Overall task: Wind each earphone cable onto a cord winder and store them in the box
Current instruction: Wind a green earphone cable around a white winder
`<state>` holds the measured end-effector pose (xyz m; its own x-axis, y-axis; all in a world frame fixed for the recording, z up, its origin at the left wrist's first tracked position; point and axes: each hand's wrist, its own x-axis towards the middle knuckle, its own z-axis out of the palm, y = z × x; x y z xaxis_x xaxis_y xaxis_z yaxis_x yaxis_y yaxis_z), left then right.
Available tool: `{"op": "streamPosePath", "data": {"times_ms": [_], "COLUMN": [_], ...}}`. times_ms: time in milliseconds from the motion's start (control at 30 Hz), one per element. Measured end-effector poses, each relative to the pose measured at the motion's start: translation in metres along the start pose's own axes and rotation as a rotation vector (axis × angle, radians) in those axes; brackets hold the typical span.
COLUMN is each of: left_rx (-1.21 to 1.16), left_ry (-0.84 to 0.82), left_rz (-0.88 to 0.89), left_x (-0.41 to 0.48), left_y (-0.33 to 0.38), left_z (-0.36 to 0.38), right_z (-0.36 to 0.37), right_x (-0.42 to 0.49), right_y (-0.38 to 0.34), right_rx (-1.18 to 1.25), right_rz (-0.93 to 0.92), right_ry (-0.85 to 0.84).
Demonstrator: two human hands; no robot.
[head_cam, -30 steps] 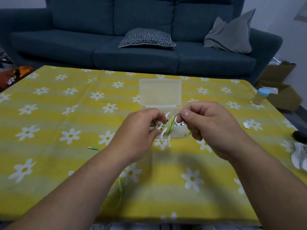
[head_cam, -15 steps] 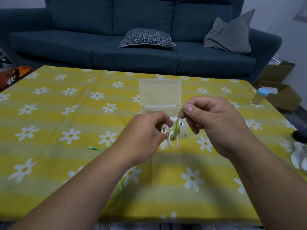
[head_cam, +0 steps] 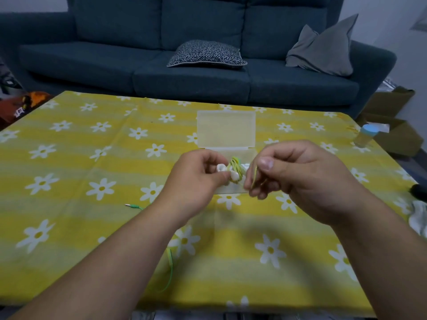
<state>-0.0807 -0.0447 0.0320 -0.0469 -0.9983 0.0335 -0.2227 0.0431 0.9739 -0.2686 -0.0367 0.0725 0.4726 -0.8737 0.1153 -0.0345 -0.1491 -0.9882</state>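
Between the hands, left hand (head_cam: 196, 181) gripping cord winder (head_cam: 235, 180), right hand (head_cam: 302, 179) pinching green earphone cable (head_cam: 235, 163)

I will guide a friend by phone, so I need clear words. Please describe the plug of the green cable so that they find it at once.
Start at the yellow flowered cloth. Go left from the wrist of the left hand; the plug lies flat there. Unlike the rest of the green cable, it ends in a thin metal tip.
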Motion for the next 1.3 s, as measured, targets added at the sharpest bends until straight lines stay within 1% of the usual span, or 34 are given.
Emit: {"op": "streamPosePath", "data": {"times_ms": [100, 200, 300, 367, 433, 500, 600, 633, 700, 767, 867, 967, 1100, 1167, 1300], "left_rx": [-0.332, -0.588, -0.711, -0.735, -0.724, -0.663, -0.539, -0.474, -0.262, -0.074, 0.096, 0.152, 0.225, 0.267, 0.390], "left_ry": [-0.010, -0.050, -0.128, -0.180, -0.178, -0.113, -0.003, 0.022, 0.061, 0.056, 0.012, -0.024, -0.052, -0.080, -0.090], "left_rz": [-0.192, -0.298, -0.321, -0.324, -0.318, -0.294, -0.242, -0.203, -0.070, 0.058, 0.169, 0.229, 0.276, 0.303, 0.387], "left_x": [0.001, 0.004, 0.003, 0.001, 0.002, 0.004, 0.005, 0.005, 0.004, 0.003, 0.002, 0.001, -0.001, -0.003, -0.008], "left_y": [0.003, 0.004, 0.006, 0.007, 0.006, 0.003, 0.001, 0.000, -0.004, -0.006, -0.006, -0.005, -0.003, -0.002, 0.001], "left_z": [-0.002, -0.006, -0.010, -0.012, -0.011, -0.009, -0.004, -0.002, -0.002, 0.000, 0.000, -0.001, -0.001, 0.000, 0.005], "right_z": [0.001, 0.001, -0.001, -0.005, -0.007, -0.006, 0.000, 0.001, 0.001, 0.001, 0.000, -0.001, -0.001, -0.001, 0.000], "right_x": [-0.004, -0.005, -0.003, -0.002, -0.002, -0.003, -0.006, -0.007, -0.007, -0.007, -0.006, -0.005, -0.002, 0.000, 0.003], "right_y": [0.001, 0.001, 0.007, 0.010, 0.010, 0.005, -0.005, -0.008, -0.012, -0.014, -0.014, -0.014, -0.013, -0.011, -0.007], "right_rx": [-0.047, -0.167, -0.381, -0.524, -0.575, -0.513, -0.330, -0.280, -0.191, -0.115, -0.021, 0.032, 0.020, 0.000, 0.013], "right_rz": [0.149, 0.287, 0.395, 0.423, 0.427, 0.426, 0.364, 0.328, 0.259, 0.187, 0.082, 0.016, -0.001, 0.007, 0.006], "right_ry": [-0.167, -0.234, -0.171, -0.085, -0.050, -0.115, -0.234, -0.241, -0.224, -0.181, -0.061, 0.085, 0.287, 0.341, 0.365]}}
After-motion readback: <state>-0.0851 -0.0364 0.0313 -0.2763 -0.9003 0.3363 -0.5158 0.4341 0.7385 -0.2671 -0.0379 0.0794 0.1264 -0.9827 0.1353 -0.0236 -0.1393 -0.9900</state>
